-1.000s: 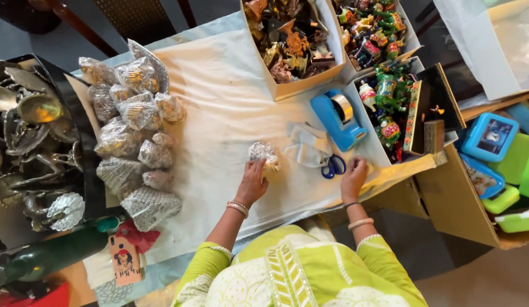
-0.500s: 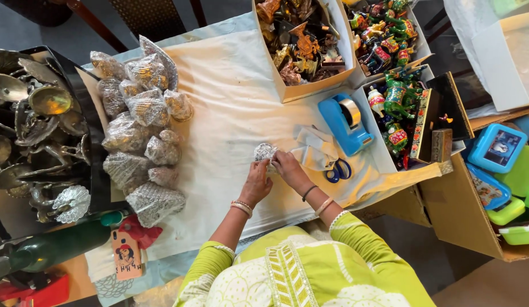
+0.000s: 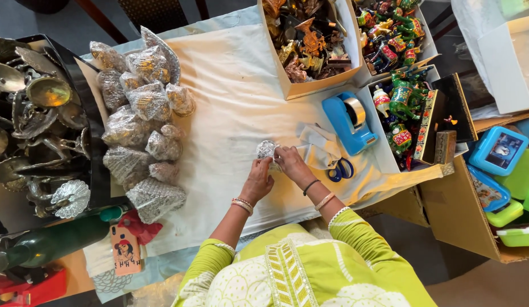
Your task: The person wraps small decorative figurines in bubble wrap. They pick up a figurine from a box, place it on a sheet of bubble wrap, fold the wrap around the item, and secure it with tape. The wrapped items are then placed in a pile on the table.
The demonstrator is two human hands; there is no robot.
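Observation:
A small silver ornament in clear plastic wrap (image 3: 266, 149) lies on the white cloth (image 3: 230, 91) in front of me. My left hand (image 3: 259, 181) grips its near side and my right hand (image 3: 290, 162) pinches its right edge, so both hands hold it together. Just right of my hands lies a loose piece of clear plastic (image 3: 321, 145), with blue-handled scissors (image 3: 339, 169) beside it and a blue tape dispenser (image 3: 350, 122) a little farther back.
A heap of wrapped silver pieces (image 3: 136, 125) lies at the cloth's left. A black tray of unwrapped metalware (image 3: 31, 113) sits further left. Cardboard boxes of figurines (image 3: 310, 40) and painted toys (image 3: 401, 85) stand behind. A green bottle (image 3: 54, 241) lies near left; coloured plastic boxes (image 3: 503, 170) sit right.
My right hand has left the scissors and come left onto the wrapped ornament, joining my left hand, which stayed on it.

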